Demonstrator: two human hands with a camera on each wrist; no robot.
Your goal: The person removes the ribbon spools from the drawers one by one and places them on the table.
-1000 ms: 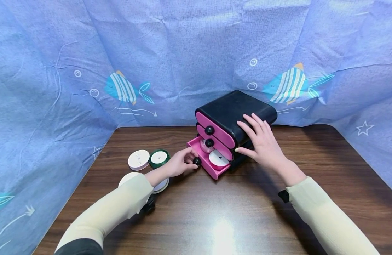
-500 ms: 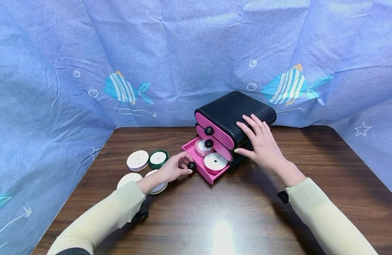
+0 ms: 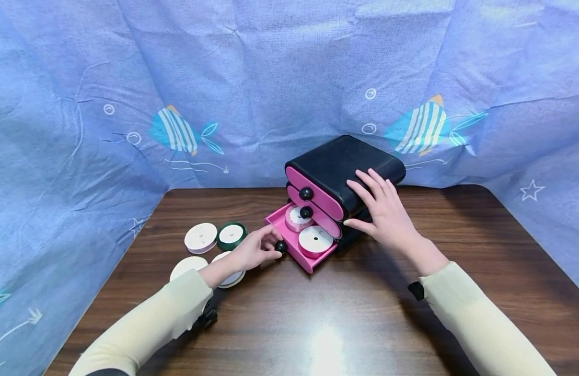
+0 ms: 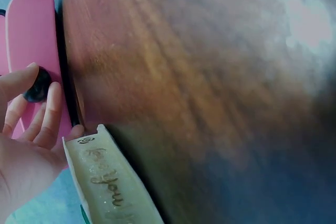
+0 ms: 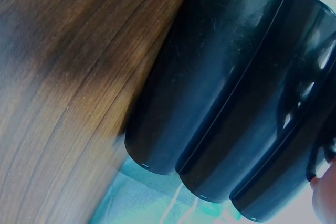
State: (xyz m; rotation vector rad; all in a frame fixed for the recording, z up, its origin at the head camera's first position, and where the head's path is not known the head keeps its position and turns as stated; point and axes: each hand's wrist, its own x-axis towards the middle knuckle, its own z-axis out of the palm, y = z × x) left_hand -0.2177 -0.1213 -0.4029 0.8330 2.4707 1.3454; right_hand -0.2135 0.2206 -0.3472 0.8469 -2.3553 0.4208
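Observation:
A black cabinet (image 3: 343, 162) with three stacked tiers and pink drawer fronts stands toward the back of the table. Its bottom drawer (image 3: 299, 257) is pulled out, with a pink ribbon spool (image 3: 296, 219) and a magenta-edged ribbon spool (image 3: 315, 240) lying inside. My left hand (image 3: 257, 250) pinches that drawer's round black knob (image 4: 38, 86) between thumb and fingers. On the cabinet's right side and top edge rests my right hand (image 3: 385, 214), its fingers spread. In the right wrist view, only a fingertip (image 5: 325, 195) shows against the black cabinet side.
Left of the drawer lie a pale ribbon spool (image 3: 200, 237), a green ribbon spool (image 3: 231, 235), a cream spool (image 3: 188, 265) and another white spool (image 3: 233, 278) partly behind the left wrist. A blue fish-print cloth (image 3: 270, 83) hangs behind the wooden table (image 3: 365, 324).
My left hand has drawn the bottom drawer farther out toward the front left, so more of both spools inside shows. My right hand has stayed on the cabinet.

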